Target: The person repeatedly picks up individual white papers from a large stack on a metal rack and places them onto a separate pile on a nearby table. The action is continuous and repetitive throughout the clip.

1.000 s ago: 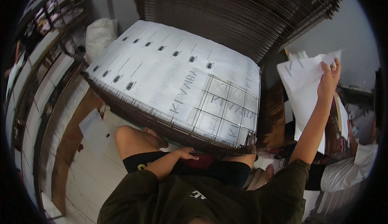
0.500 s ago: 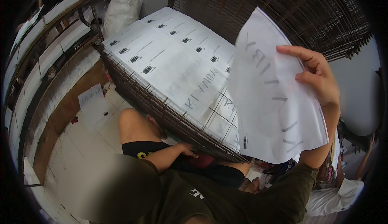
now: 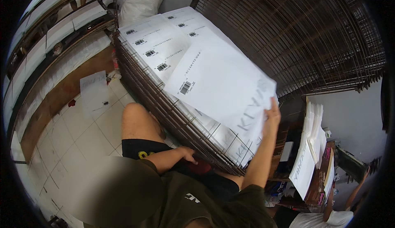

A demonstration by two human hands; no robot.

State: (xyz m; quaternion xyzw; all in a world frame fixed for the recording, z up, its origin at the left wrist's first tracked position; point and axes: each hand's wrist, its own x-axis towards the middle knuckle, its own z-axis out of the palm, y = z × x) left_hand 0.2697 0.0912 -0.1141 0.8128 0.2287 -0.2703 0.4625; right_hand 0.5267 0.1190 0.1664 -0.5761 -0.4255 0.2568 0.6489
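A white printed sheet [image 3: 218, 80], thin and slightly blurred, lies slantwise over the rack. My right hand [image 3: 272, 116] pinches its right-hand edge, fingers partly hidden at the sheet. Beneath it, other white sheets [image 3: 144, 43] with small black printed blocks cover the top of a brown wire rack [image 3: 152, 94]. My left hand [image 3: 187, 154] rests over my lap beside a dark red object [image 3: 200, 167], its fingers loosely extended and nothing visible in them.
Tall stacked wire racks [image 3: 296, 30] stand behind. A shelf of white sheets [image 3: 61, 32] curves along the left; one loose sheet [image 3: 94, 90] lies on the tiled floor. A white sack [image 3: 141, 3] sits at the back. At right are hanging sheets [image 3: 308, 145] and another person's arm [image 3: 358, 191].
My right hand has come down and left, and the sheet it held up at the right is now spread over the rack. My left hand has stayed over my lap. The view has shifted slightly.
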